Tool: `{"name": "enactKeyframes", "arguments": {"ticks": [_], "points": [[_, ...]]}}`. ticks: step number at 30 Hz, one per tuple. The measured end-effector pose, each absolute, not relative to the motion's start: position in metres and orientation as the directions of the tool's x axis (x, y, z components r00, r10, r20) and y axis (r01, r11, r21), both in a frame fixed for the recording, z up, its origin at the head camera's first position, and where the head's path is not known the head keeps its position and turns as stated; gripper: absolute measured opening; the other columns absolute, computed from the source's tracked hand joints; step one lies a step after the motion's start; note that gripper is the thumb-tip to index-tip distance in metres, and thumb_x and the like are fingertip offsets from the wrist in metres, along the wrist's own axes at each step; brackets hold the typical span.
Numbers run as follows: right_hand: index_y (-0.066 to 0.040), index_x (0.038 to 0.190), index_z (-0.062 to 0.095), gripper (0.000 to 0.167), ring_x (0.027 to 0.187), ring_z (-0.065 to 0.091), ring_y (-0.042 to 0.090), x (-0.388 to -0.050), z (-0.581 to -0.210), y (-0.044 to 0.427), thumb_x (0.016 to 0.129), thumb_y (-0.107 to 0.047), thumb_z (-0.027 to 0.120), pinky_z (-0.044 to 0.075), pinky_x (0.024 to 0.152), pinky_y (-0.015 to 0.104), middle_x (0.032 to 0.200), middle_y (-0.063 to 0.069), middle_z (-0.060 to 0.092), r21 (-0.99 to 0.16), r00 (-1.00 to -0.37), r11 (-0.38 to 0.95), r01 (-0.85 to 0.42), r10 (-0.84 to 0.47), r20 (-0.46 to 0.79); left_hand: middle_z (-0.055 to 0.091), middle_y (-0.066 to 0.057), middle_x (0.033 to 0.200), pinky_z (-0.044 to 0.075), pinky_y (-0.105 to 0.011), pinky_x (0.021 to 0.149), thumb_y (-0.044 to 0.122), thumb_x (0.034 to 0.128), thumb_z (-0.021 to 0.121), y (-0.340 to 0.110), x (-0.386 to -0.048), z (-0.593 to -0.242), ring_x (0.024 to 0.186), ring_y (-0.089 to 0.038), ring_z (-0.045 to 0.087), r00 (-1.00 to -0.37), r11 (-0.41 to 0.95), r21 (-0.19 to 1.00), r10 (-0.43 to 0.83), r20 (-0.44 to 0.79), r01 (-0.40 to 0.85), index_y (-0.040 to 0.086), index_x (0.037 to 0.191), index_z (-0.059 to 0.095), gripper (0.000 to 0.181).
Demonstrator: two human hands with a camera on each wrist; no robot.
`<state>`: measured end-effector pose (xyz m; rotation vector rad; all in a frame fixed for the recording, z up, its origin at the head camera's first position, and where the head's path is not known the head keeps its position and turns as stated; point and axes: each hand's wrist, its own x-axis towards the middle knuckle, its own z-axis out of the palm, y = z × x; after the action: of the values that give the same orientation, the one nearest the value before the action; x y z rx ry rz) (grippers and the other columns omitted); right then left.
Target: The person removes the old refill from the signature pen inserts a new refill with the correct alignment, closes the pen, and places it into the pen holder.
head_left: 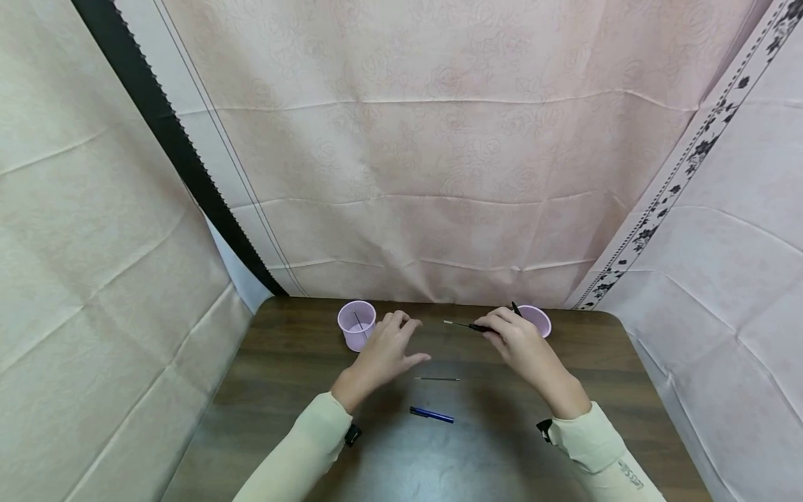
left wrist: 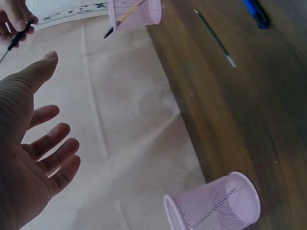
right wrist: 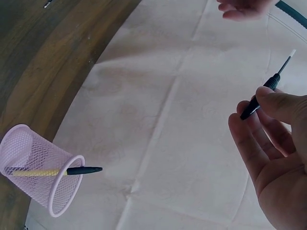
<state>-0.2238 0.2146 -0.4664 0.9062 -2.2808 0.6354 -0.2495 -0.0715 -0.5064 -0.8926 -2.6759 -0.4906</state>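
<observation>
My right hand pinches a ribbed black pen barrel piece between thumb and fingers; a thin rod with a pale tip, like a refill, sticks out of it. To the left, my left hand hovers with fingers loosely spread and nothing in them, beside a lilac mesh cup. A thin dark stick leans inside that cup. Between and nearer than the hands lie a slim dark refill with a white end and a blue pen piece with a dark end.
Another lilac mesh cup stands just behind my right hand at the table's far edge. It holds a yellow pen with a black end poking out. Pale patterned cloth hangs behind the brown wooden table and at both sides.
</observation>
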Motion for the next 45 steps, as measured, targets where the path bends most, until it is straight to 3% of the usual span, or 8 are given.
{"name": "enactKeyframes", "arguments": {"ticks": [10, 21, 27, 34, 45], "points": [[-0.009, 0.101, 0.074, 0.032, 0.092, 0.07, 0.017, -0.224, -0.47, 0.216, 0.077, 0.008, 0.084, 0.058, 0.078, 0.036, 0.1, 0.001, 0.072, -0.216, -0.593, 0.65, -0.728, -0.44, 0.674, 0.06, -0.005, 0.116, 0.053, -0.035, 0.086, 0.057, 0.085, 0.079, -0.078, -0.247, -0.525, 0.104, -0.021, 0.058, -0.759, 0.74, 0.183, 0.601, 0.251, 0.647, 0.012, 0.133, 0.064, 0.067], [-0.008, 0.1, 0.074, 0.032, 0.091, 0.069, 0.017, -0.224, -0.474, 0.22, 0.076, 0.01, 0.084, 0.059, 0.077, 0.036, 0.099, 0.002, 0.072, -0.248, -0.609, 0.644, -0.724, -0.428, 0.668, 0.06, -0.005, 0.114, 0.053, -0.037, 0.087, 0.056, 0.0849, 0.08, -0.079, -0.239, -0.561, 0.102, -0.019, 0.058, -0.727, 0.705, 0.182, 0.647, 0.23, 0.685, 0.01, 0.132, 0.065, 0.067], [-0.008, 0.1, 0.074, 0.031, 0.091, 0.07, 0.018, -0.225, -0.479, 0.222, 0.076, 0.009, 0.085, 0.058, 0.083, 0.041, 0.099, 0.002, 0.073, -0.256, -0.606, 0.634, -0.73, -0.426, 0.672, 0.06, -0.004, 0.114, 0.054, -0.033, 0.085, 0.054, 0.0851, 0.081, -0.077, -0.235, -0.579, 0.1, -0.017, 0.057, -0.708, 0.681, 0.196, 0.671, 0.219, 0.706, 0.01, 0.129, 0.066, 0.064], [-0.008, 0.099, 0.074, 0.034, 0.09, 0.07, 0.017, -0.224, -0.484, 0.223, 0.074, 0.012, 0.085, 0.057, 0.077, 0.032, 0.098, 0.001, 0.073, -0.265, -0.609, 0.628, -0.732, -0.428, 0.667, 0.059, -0.001, 0.118, 0.052, -0.031, 0.088, 0.053, 0.0871, 0.079, -0.072, -0.225, -0.6, 0.103, -0.015, 0.056, -0.717, 0.683, 0.226, 0.68, 0.154, 0.695, 0.014, 0.131, 0.066, 0.06], [-0.009, 0.1, 0.074, 0.032, 0.09, 0.069, 0.016, -0.224, -0.486, 0.228, 0.076, 0.01, 0.084, 0.056, 0.078, 0.029, 0.098, 0.0, 0.072, -0.27, -0.609, 0.623, -0.735, -0.429, 0.667, 0.059, 0.001, 0.112, 0.05, -0.03, 0.083, 0.054, 0.0891, 0.076, -0.063, -0.213, -0.621, 0.099, -0.013, 0.054, -0.649, 0.636, 0.13, 0.742, 0.167, 0.761, 0.017, 0.123, 0.067, 0.051]]}}
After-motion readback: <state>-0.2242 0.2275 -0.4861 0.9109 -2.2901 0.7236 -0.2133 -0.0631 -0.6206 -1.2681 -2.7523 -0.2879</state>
